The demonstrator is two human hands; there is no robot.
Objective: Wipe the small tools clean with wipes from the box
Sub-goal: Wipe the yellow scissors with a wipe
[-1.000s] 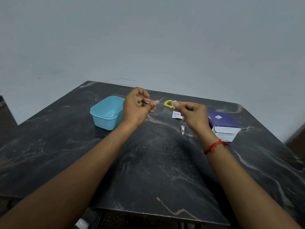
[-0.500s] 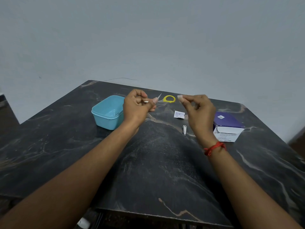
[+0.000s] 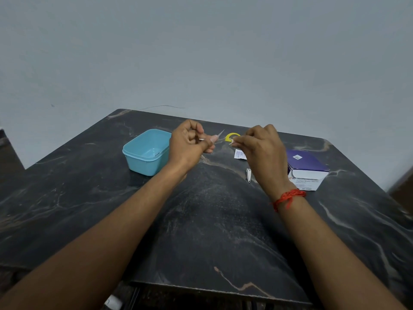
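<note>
Head view: left hand (image 3: pixel 190 144) pinches pointed tool (image 3: pixel 220 133), right hand (image 3: pixel 260 148) pinches wipe (image 3: pixel 232 142); tip may prick fingers or tear wipe.

One view only, from a wide-angle camera worn on the person's head, looking forward and slightly down over a dark marble-patterned table (image 3: pixel 201 220). Both forearms run in from the bottom corners and meet near the frame's middle, so the camera sits close behind and above them. The table's near edge crosses low in the picture; its far edge lies just above mid-height. A plain grey-blue wall (image 3: pixel 201 52) fills the whole upper half. Lines bow outward towards the sides, typical of the wide lens.
</note>
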